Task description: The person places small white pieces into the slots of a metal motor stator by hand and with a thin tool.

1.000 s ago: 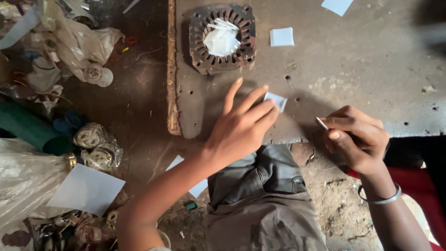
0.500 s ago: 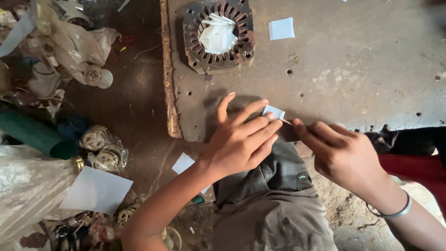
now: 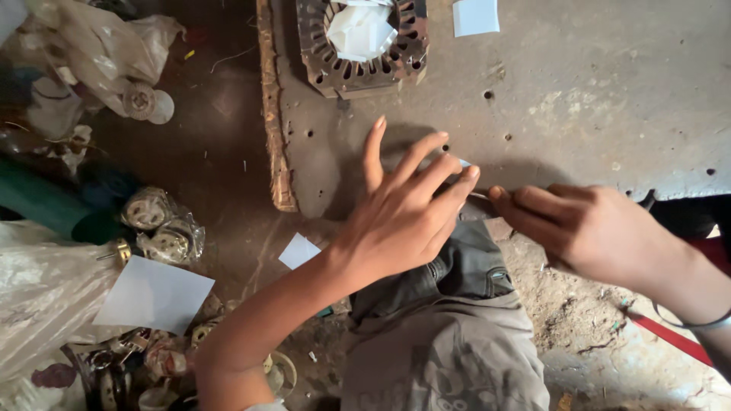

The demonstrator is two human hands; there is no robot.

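**Pressing a paper slip at the slab's near edge**

Flattening a small white paper slip (image 3: 462, 163) against the grey slab (image 3: 594, 91), the left hand (image 3: 403, 213) lies palm down, fingers spread, fingertips covering most of it. The right hand (image 3: 586, 228) has its fingers closed together on a thin pale strip at the slab's near edge. Only one corner of the slip shows. A slotted metal stator core (image 3: 358, 42) holding folded paper pieces sits at the far edge, beside another white square (image 3: 475, 15), which suggests work partly done.
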